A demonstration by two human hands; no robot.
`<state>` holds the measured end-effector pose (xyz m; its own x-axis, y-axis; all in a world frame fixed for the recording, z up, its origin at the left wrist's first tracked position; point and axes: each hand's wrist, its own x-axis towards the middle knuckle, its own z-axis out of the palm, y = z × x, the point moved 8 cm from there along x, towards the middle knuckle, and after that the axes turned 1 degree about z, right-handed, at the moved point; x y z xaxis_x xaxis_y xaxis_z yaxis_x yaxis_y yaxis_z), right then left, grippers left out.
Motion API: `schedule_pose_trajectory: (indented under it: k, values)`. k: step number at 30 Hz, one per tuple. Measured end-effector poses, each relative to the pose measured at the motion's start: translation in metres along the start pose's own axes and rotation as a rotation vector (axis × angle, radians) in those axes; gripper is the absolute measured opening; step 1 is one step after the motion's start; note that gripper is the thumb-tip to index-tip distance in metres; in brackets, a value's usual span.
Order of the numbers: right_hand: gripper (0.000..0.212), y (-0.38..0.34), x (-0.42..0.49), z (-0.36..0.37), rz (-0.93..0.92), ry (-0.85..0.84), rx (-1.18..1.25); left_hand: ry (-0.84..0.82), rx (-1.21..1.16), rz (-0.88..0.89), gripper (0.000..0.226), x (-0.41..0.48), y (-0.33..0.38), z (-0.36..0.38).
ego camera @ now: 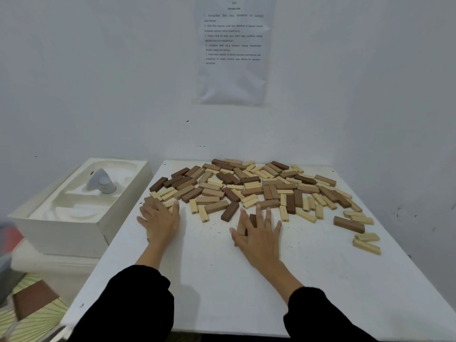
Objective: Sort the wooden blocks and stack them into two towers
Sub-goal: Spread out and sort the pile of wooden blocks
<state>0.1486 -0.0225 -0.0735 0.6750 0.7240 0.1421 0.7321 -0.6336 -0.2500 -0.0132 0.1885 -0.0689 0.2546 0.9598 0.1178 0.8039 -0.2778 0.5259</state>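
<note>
Wooden blocks (246, 188) are scattered in one flat pile toward the far edge of the white table (222, 280). Left hand (160, 222) is laid flat, fingers spread, touching the pile's near-left blocks. Right hand (259, 234) is spread over a dark block (253, 219). Printed sheet (234, 49) is stuck on the wall behind.

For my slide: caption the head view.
Both hands, left and right, rest flat at scattered wooden blocks on a white table.

Head-height, looking down over table (222, 280)
</note>
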Motion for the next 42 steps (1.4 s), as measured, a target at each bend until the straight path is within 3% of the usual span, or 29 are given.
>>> schedule_pose_trajectory:
  k: [5,7,10,12,15,20,24,26,29,35,42]
  values:
    - [0.067,0.010,0.034,0.003,0.072,-0.017,-0.034,-0.001,-0.171,-0.125,0.069,0.011,0.014,0.016]
    - [0.067,0.013,0.040,0.003,0.090,-0.009,-0.030,0.035,-0.268,-0.144,0.066,0.014,0.023,0.019]
    - [0.090,0.015,0.041,0.001,0.092,-0.046,0.017,0.094,-0.436,-0.218,0.062,0.015,0.032,0.015]
    - [0.073,0.019,0.039,-0.003,0.093,-0.058,0.130,0.137,-0.529,-0.271,0.058,0.015,0.034,0.009]
    - [0.055,0.046,0.036,-0.031,0.097,0.089,0.296,0.166,-0.598,-0.295,0.056,0.016,0.028,0.004]
    - [0.047,0.136,0.017,-0.081,0.207,0.288,0.127,0.171,-0.441,-0.194,0.057,0.015,0.010,-0.003]
    - [0.059,0.219,-0.006,-0.081,0.501,0.119,-0.044,0.105,-0.168,-0.067,0.060,0.006,0.003,-0.004]
    - [0.065,0.240,-0.016,-0.072,0.555,0.056,-0.036,0.046,-0.066,-0.012,0.060,0.000,0.003,0.006]
    - [0.070,0.241,-0.014,-0.058,0.470,0.031,0.010,0.020,-0.004,0.062,0.054,-0.009,0.011,0.018]
    - [0.072,0.219,0.010,-0.049,0.350,0.008,-0.041,0.000,0.001,0.139,0.065,-0.021,0.038,0.030]
    - [0.074,0.204,0.032,-0.041,0.300,0.002,-0.046,-0.014,0.057,0.089,0.080,-0.015,0.054,0.045]
